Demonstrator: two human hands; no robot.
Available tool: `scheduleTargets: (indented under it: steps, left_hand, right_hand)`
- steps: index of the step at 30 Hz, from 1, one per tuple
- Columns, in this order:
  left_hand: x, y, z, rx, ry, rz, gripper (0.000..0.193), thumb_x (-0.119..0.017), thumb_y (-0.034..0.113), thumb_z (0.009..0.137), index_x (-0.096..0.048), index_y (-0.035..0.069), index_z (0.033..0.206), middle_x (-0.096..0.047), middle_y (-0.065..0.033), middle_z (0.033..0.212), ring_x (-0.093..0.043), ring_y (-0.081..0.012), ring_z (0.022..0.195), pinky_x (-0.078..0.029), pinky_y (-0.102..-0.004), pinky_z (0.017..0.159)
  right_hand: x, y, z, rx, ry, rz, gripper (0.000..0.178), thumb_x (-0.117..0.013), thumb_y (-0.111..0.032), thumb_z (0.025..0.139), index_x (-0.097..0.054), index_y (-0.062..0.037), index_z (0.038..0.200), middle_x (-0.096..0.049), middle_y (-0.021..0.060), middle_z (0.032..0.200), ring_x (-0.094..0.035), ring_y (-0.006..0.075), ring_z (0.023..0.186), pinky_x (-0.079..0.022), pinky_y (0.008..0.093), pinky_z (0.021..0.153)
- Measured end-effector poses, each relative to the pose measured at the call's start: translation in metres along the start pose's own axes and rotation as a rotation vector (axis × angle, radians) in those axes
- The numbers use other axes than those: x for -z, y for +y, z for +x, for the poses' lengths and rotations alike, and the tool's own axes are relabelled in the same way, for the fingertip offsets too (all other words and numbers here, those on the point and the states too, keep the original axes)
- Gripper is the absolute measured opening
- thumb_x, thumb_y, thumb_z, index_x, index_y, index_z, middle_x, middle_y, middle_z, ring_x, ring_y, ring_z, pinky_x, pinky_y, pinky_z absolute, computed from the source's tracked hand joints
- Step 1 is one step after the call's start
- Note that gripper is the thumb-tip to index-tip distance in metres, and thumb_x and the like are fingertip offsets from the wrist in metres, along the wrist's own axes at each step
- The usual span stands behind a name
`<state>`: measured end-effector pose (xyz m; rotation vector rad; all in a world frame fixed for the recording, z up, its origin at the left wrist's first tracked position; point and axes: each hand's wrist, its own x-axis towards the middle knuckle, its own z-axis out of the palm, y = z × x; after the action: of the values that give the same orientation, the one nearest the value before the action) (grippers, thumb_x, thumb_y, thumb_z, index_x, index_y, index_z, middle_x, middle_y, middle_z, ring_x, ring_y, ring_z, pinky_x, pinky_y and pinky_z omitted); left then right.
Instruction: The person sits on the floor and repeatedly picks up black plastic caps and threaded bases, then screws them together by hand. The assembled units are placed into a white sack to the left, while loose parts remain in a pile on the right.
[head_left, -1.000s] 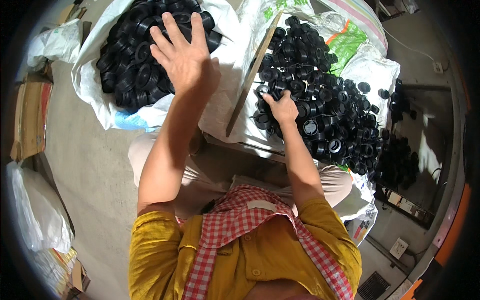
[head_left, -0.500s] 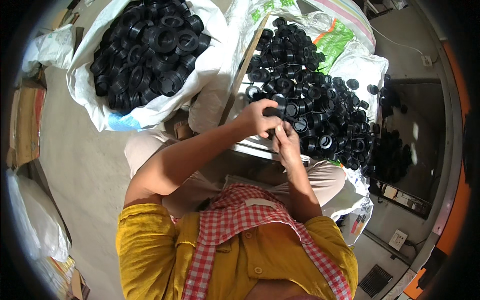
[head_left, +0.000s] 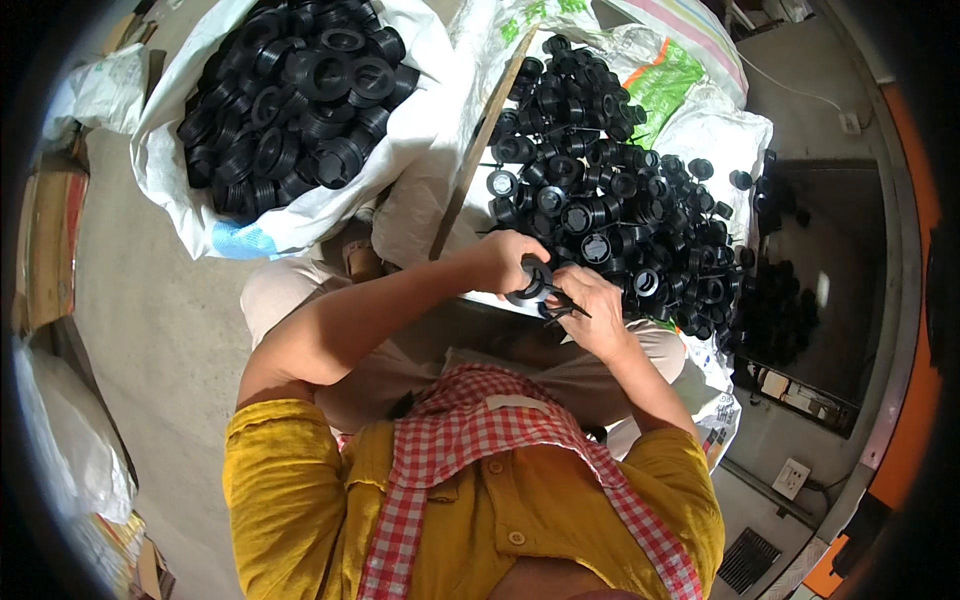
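Note:
My left hand (head_left: 508, 261) grips a black plastic ring-shaped fitting (head_left: 533, 284) over the near edge of the pile. Close beside it, my right hand (head_left: 596, 308) is closed on a thin black branched plastic piece (head_left: 568, 303), its prongs sticking out toward the fitting. Whether this piece is still joined to the fitting I cannot tell. Just beyond both hands lies a heap of black plastic fittings (head_left: 575, 215), many with thin stems among them, spread on a white surface.
At the left, an open white sack (head_left: 160, 190) is full of black threaded rings (head_left: 325, 75). A wooden strip (head_left: 480, 150) stands between sack and heap. More black parts (head_left: 785, 310) lie in a dark recess at the right. A cardboard box (head_left: 52, 240) is at the far left.
Both hands have come nearer to me, away from the heap. My right hand has turned and moved slightly right, and the ring and branched piece now show between the hands.

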<state>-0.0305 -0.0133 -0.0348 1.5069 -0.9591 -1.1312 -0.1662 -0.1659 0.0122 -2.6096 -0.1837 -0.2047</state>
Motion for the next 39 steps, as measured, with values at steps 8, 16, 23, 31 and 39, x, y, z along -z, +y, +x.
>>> scheduleTargets:
  steps: [8, 16, 23, 31, 39]
  left_hand:
    - [-0.001, 0.029, -0.004, -0.959, 0.042, 0.496, 0.015, -0.061, 0.010, 0.074, -0.061, 0.003, 0.086, -0.065, -0.0115, 0.102, -0.062, -0.0256, 0.101, -0.051, -0.0339, 0.084]
    - [0.021, 0.027, -0.002, -0.207, 0.252, -1.073, 0.030, -0.064, 0.012, 0.081, -0.056, 0.001, 0.108, -0.064, -0.0154, 0.099, -0.065, -0.0226, 0.090, -0.050, -0.0349, 0.086]
    - [-0.012, 0.013, -0.005, 0.121, 0.144, -0.707, 0.045, -0.069, 0.006, 0.073, -0.056, 0.001, 0.116, -0.060, -0.0110, 0.110, -0.058, -0.0212, 0.102, -0.045, -0.0328, 0.091]
    - [0.002, 0.041, -0.013, -0.349, 0.459, 1.096, 0.024, -0.057, 0.009, 0.076, -0.059, 0.008, 0.100, -0.050, -0.0088, 0.083, -0.050, -0.0252, 0.082, -0.036, -0.0450, 0.077]
    - [0.126, 0.064, -0.042, 0.422, 1.379, 1.427, 0.073, -0.072, 0.014, 0.070, -0.043, 0.022, 0.137, -0.026, -0.0219, 0.146, -0.022, -0.0478, 0.132, -0.024, -0.0643, 0.099]
  right_hand:
    - [-0.001, 0.007, -0.044, -0.892, -0.448, 1.891, 0.022, -0.071, -0.015, 0.072, -0.063, 0.0014, 0.083, -0.064, 0.0139, 0.072, -0.060, 0.0249, 0.076, -0.046, 0.0341, 0.081]
    - [-0.033, 0.007, 0.001, -0.229, 0.219, 2.298, 0.013, -0.060, -0.016, 0.088, -0.048, -0.0138, 0.083, -0.048, -0.0008, 0.073, -0.050, 0.0167, 0.079, -0.048, 0.0324, 0.072]
    - [-0.073, 0.018, 0.016, -0.623, 0.738, 1.226, 0.015, -0.059, -0.013, 0.090, -0.051, -0.0064, 0.079, -0.055, 0.0026, 0.084, -0.050, 0.0103, 0.077, -0.042, 0.0252, 0.072]
    - [-0.089, 0.058, 0.023, -0.672, 0.650, 0.361, 0.021, -0.050, 0.006, 0.087, -0.060, 0.0000, 0.105, -0.063, 0.0054, 0.091, -0.058, 0.0118, 0.080, -0.046, 0.0232, 0.074]
    - [-0.075, 0.201, -0.081, -1.173, 0.188, -0.083, 0.056, -0.073, -0.043, 0.075, -0.062, 0.0063, 0.098, -0.067, 0.0232, 0.089, -0.064, 0.0383, 0.089, -0.048, 0.0408, 0.078]
